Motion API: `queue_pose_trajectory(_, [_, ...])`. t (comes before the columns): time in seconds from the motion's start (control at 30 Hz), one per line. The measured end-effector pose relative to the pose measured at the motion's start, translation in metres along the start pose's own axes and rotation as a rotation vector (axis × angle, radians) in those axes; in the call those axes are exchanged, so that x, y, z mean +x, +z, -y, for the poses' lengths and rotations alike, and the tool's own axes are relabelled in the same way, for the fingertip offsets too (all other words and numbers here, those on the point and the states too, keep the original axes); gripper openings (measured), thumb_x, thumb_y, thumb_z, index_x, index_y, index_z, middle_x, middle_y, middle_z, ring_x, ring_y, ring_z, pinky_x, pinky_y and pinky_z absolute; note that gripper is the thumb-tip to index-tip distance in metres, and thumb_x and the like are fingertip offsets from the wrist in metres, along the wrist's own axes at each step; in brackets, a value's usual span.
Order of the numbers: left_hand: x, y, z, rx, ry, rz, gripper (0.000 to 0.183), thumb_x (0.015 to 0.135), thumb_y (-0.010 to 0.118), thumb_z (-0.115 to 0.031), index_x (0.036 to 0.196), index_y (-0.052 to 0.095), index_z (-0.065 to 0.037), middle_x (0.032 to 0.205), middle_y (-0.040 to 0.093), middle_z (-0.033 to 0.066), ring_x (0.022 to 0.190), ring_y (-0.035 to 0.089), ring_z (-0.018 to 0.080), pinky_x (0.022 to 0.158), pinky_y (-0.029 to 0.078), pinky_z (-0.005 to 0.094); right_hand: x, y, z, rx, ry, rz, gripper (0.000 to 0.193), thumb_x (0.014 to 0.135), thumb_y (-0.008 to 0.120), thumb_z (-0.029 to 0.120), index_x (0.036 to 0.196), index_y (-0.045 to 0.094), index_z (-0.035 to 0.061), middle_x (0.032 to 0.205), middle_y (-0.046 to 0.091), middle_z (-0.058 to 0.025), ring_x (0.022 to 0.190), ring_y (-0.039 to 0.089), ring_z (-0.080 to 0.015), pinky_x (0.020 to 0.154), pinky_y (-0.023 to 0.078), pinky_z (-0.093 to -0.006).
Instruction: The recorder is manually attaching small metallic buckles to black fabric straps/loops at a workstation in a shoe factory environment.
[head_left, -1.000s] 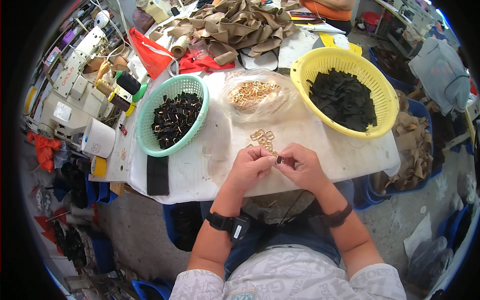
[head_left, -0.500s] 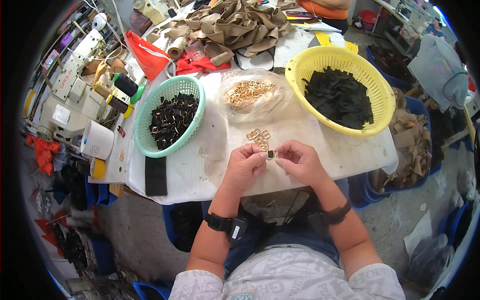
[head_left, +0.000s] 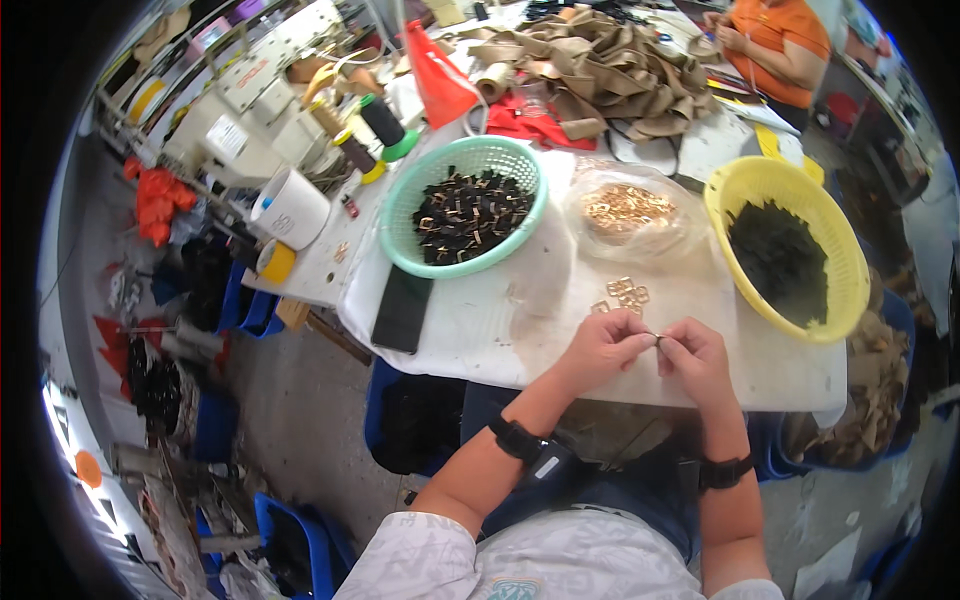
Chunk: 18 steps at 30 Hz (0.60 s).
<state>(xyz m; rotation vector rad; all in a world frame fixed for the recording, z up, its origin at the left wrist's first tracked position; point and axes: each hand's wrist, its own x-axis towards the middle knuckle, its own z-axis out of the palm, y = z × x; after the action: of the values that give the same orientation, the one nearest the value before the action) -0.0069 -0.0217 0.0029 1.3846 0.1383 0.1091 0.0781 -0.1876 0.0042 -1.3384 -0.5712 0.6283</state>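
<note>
Across from me, one long white-covered worktable [head_left: 480, 335] carries a round mint-green plastic basket [head_left: 397, 225] of black-and-gold pieces [head_left: 470, 215]. Near the table's edge, the person's left hand [head_left: 603, 354] and right hand [head_left: 696, 362] both pinch one small dark piece [head_left: 657, 340], just beside loose gold-coloured metal buckles [head_left: 628, 293].

Head cam's swung, so the left hand [head_left: 605, 352] and right hand [head_left: 695, 358] slid toward 4 o'clock in view, and the round mint-green plastic basket [head_left: 390, 228] went from 10 to 12. Fingertips are closer together; the small black-and-gold piece [head_left: 658, 340], face-on half a second ago, is just a sliver. The orange-shirted co-worker [head_left: 790, 45] near 2 shows more.
</note>
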Motion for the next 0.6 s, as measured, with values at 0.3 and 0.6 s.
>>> queue_pose_trajectory(0.3, [0.003,0.000,0.017,-0.070,0.066,0.069,0.009,0.086,0.066,-0.003,0.092,0.059,-0.004,0.080,0.059,-0.0025,0.069,0.053,0.0037,0.061,0.043,0.0198,0.000,0.000,-0.002,-0.058,-0.024,-0.007,0.002,0.087,0.059,-0.002,0.085,0.059,-0.0008,0.070,0.061,-0.0051,0.060,0.057,-0.0099,0.055,0.045,-0.0220])
queue_pose_trajectory(0.6, [0.002,0.003,0.021,-0.052,0.131,-0.068,0.008,0.087,0.065,-0.004,0.094,0.060,-0.002,0.084,0.064,0.0015,0.075,0.060,0.0081,0.066,0.049,0.0222,0.004,0.010,-0.003,-0.064,-0.063,-0.103,0.003,0.087,0.061,0.001,0.087,0.059,-0.0009,0.073,0.064,-0.0068,0.059,0.060,-0.0114,0.051,0.047,-0.0230])
